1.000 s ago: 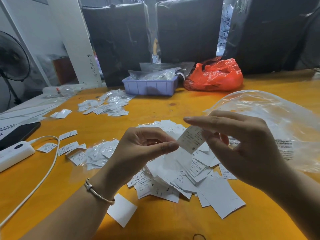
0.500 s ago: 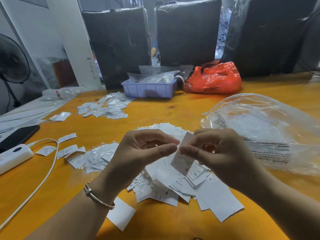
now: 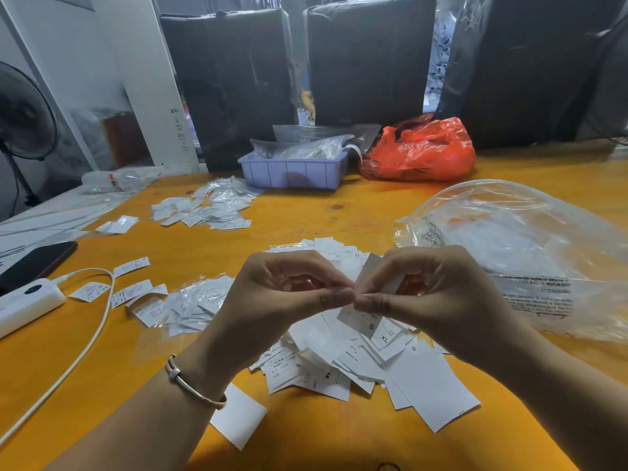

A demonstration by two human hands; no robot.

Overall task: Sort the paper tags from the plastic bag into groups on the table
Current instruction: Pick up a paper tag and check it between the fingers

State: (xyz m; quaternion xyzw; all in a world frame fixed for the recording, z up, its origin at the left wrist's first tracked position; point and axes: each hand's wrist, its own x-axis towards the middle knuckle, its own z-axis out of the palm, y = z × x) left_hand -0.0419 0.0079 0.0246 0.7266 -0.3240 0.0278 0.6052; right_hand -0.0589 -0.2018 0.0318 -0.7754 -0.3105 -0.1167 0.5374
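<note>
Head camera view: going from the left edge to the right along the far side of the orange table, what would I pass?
Crumpled clear wrapper → scattered group of small tags → lilac plastic tray → red plastic bag.

Both forearms reach in from the lower edge and meet in the middle. The left hand [image 3: 289, 294], with a thin metal bangle [image 3: 190, 385] on its wrist, curls its fingers with thumb and forefinger pinched together. The right hand [image 3: 438, 297] mirrors it, thumb tip against the left thumb tip.
</note>
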